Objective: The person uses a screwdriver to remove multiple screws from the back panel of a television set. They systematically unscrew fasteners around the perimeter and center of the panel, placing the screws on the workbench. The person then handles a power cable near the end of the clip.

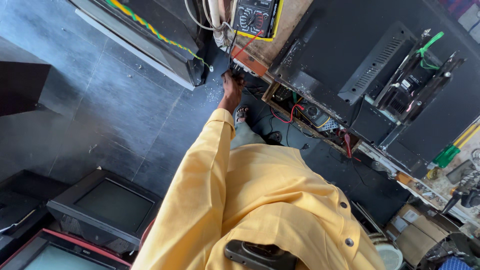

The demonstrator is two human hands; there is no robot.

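- Dark grey tiled floor (115, 105), dusty, with pale flecks near the bench edge.
- Wooden surface (295, 15) carries a yellow-cased multimeter (255, 16) and a flat black television back (370, 60) with slotted vents.
- Left hand (231, 85), arm in a yellow sleeve, reaches down to dangling black and red leads (239, 50); fingers curled there, exact grip unclear.
- Right hand out of view.
- Boxy old televisions (107, 210) stand on the floor.

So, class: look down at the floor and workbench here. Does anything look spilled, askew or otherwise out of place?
Yes. Pale crumbs or chips lie scattered on the dark floor tiles just below the left hand, like debris. A green-handled screwdriver lies slantwise at the workbench edge. Red and black leads trail loosely from the bench's lower shelf.
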